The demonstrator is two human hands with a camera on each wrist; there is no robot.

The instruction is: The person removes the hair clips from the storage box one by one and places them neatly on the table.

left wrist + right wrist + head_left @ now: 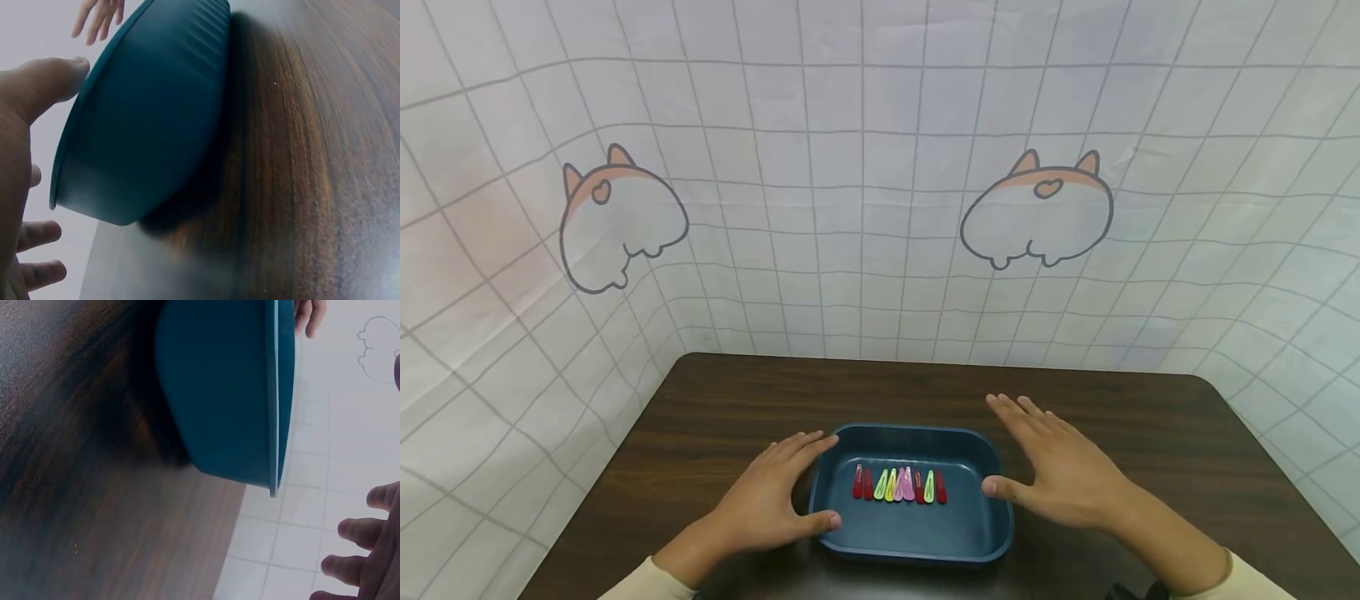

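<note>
We see a dark brown, wood-grained table (737, 396) across the bottom of the head view; directly on it, at lower centre, sits a blue tray (917, 532).

We can read no text, label, brand, number or sign in any view, whether on the blue tray (917, 533), on the snap hair clips (898, 485) lying in it, on the wood-grain table (737, 400) or on the white backdrop (835, 275) printed with corgi drawings (1037, 221).
</note>
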